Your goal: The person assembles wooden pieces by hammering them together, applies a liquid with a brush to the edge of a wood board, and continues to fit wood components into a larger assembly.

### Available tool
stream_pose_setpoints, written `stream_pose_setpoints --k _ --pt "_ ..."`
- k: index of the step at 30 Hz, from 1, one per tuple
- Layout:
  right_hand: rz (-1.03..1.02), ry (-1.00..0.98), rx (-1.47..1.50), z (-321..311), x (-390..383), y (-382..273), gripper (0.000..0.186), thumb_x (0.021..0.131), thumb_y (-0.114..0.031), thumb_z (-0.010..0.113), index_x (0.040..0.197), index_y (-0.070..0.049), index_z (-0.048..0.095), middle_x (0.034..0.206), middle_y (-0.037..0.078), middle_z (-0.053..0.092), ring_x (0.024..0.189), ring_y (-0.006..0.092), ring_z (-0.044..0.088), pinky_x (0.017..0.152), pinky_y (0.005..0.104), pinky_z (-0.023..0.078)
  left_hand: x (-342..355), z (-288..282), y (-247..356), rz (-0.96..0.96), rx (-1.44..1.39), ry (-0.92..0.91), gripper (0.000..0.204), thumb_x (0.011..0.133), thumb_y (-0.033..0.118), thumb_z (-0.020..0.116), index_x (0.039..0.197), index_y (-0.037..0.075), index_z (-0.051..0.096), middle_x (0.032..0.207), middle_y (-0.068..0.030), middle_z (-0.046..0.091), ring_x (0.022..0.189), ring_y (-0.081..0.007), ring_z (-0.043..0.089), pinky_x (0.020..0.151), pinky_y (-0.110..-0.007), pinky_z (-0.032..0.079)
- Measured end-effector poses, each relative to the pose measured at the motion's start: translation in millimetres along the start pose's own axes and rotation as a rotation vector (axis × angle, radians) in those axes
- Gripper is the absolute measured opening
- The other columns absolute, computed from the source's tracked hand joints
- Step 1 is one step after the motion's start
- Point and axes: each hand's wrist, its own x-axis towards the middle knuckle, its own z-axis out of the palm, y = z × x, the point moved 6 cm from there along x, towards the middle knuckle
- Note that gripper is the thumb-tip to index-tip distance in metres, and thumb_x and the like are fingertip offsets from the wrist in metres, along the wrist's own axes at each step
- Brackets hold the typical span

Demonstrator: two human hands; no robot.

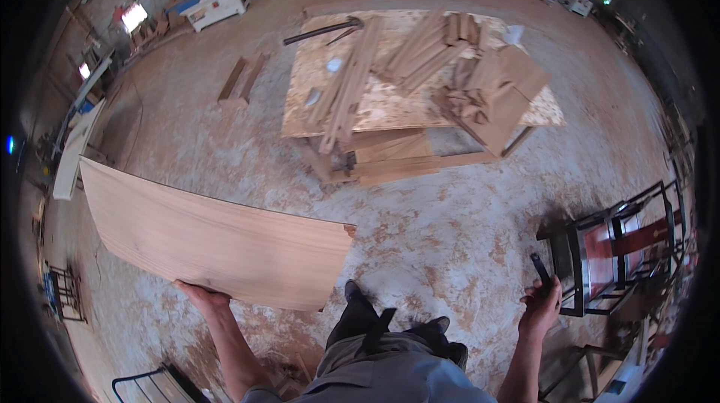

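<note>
A large, thin wooden panel (214, 234) with pale brown grain hangs out in front of me at the left. Its lower edge rests in my left hand (202, 296), which is closed on it. The panel's right corner is chipped and darker. Out to the right, my right hand (541, 309) is closed around a short black bar-shaped object (540, 269), whose exact kind I cannot make out. That hand is close to a dark-framed chair (577, 264) and well apart from the panel.
Ahead stands a low worktable (300, 114) with wood strips (352, 80), flat brown pieces (517, 84) and a black-handled hammer (322, 30). A small wooden frame (241, 82) lies on the floor to its left. A white-and-blue machine (214, 9) stands farther back.
</note>
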Motion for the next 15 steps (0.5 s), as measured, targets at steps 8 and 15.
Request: stream_pose_setpoints --k 8,15 --pt "-0.038 -0.372 -0.057 264 -42 46 0.037 0.105 -0.027 0.048 0.133 -0.002 0.047 0.1 0.015 0.069 0.075 0.0186 0.067 0.056 0.0302 0.054 116 -43 75 0.113 -0.029 0.099 0.08 0.097 0.069 0.031 0.155 0.015 0.026 0.157 -0.0094 0.032 0.14 -0.0328 0.035 0.113 -0.051 0.035" --pt "-0.022 -0.461 -0.031 424 -33 81 0.038 0.105 -0.027 0.047 0.134 -0.002 0.045 0.099 0.018 0.071 0.072 0.0214 0.068 0.059 0.0321 0.055 237 31 69 -0.028 0.071 0.051 0.08 0.097 0.07 0.03 0.154 0.015 0.027 0.156 -0.0088 0.035 0.139 -0.0325 0.039 0.112 -0.052 0.037"
